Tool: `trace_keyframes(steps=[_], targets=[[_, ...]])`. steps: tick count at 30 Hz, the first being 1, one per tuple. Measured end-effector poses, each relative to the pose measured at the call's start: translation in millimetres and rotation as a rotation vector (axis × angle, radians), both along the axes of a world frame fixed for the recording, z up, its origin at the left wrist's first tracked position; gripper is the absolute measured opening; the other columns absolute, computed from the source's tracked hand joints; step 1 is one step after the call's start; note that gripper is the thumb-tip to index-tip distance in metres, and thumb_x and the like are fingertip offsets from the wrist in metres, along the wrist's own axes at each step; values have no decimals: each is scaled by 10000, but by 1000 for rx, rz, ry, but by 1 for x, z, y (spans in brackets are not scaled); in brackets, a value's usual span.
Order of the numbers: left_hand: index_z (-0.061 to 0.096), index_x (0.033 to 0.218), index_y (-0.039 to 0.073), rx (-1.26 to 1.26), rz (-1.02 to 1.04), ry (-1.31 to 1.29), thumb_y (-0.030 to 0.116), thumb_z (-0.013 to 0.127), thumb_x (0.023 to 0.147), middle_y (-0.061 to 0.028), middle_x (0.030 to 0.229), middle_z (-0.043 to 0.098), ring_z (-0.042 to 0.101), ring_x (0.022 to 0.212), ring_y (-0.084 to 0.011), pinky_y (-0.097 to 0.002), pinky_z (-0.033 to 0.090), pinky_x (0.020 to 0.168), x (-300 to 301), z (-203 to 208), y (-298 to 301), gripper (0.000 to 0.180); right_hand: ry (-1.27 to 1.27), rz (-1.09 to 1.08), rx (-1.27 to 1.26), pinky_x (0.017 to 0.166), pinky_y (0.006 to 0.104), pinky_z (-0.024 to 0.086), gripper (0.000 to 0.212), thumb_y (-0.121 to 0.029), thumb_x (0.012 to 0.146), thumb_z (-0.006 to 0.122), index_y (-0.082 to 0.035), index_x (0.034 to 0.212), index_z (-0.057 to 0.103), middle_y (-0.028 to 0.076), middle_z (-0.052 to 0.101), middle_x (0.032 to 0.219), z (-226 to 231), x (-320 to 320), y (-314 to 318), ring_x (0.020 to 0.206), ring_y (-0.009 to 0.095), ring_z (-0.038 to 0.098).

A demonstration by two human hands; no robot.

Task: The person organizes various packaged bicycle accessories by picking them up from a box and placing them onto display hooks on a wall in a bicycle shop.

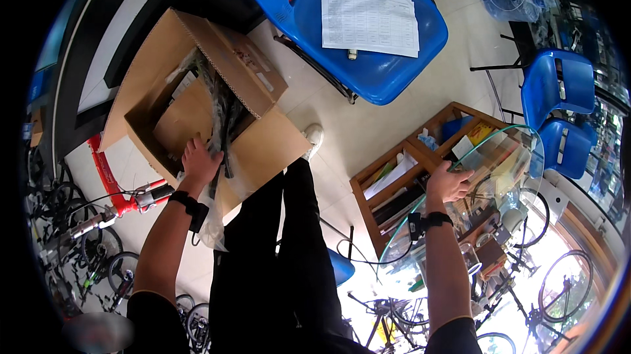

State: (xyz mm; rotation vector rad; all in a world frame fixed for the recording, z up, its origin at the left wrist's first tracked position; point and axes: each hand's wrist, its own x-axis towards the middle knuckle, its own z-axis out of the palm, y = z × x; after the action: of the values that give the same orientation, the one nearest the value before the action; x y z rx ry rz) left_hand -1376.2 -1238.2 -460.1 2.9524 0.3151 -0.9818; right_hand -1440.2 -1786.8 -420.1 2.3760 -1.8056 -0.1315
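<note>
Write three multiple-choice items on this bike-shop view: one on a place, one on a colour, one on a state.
1. Where is the left hand?
A. inside the open brown cardboard box
B. on a chair
C. on the floor

2. What colour is the plastic chair holding the printed paper sheet?
A. red
B. blue
C. green

3. How is the right hand?
A. gripping a wheel
B. in a pocket
C. resting on the round glass tabletop

Answers: 1 A, fingers reach among the box's black parts; 2 B, the seat is blue; 3 C, the palm lies at the glass rim.
</note>
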Motion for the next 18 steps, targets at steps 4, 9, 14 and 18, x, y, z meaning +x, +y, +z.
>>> trace_keyframes(steps=[4, 9, 14, 18], targets=[[254, 1361, -13, -19, 105, 142, 490, 679, 744, -229, 1308, 420, 426, 1209, -397, -495, 354, 993, 7, -24, -6, 903, 17, 28, -27, 1006, 546, 306, 797, -467, 850, 502, -41, 1451, 198, 330, 271, 1386, -1, -2, -1, 1243, 461, 315], [211, 1380, -30, -23, 189, 280, 542, 689, 700, -257, 1383, 370, 402, 1256, -401, -490, 342, 1021, 1, -66, 1, 1009, 23, 43, -62, 990, 538, 323, 783, -459, 847, 488, -39, 1447, 210, 312, 314, 1361, -8, -4, -1, 1214, 453, 342], [312, 1315, -84, -320, 288, 310, 374, 716, 679, -313, 1296, 447, 442, 1227, -412, -414, 371, 1025, 8, -84, 16, 881, 28, 49, -54, 980, 532, 332, 775, -458, 843, 492, -46, 1442, 223, 303, 329, 1349, -4, -3, 0, 1201, 447, 352], [364, 1266, -109, -310, 245, 303, 284, 710, 672, -327, 1258, 478, 470, 1196, -417, -398, 391, 1009, 13, -87, 17, 792, 36, 41, -65, 977, 527, 336, 762, -443, 844, 499, -55, 1441, 227, 288, 322, 1350, -5, -6, -3, 1196, 444, 359]])
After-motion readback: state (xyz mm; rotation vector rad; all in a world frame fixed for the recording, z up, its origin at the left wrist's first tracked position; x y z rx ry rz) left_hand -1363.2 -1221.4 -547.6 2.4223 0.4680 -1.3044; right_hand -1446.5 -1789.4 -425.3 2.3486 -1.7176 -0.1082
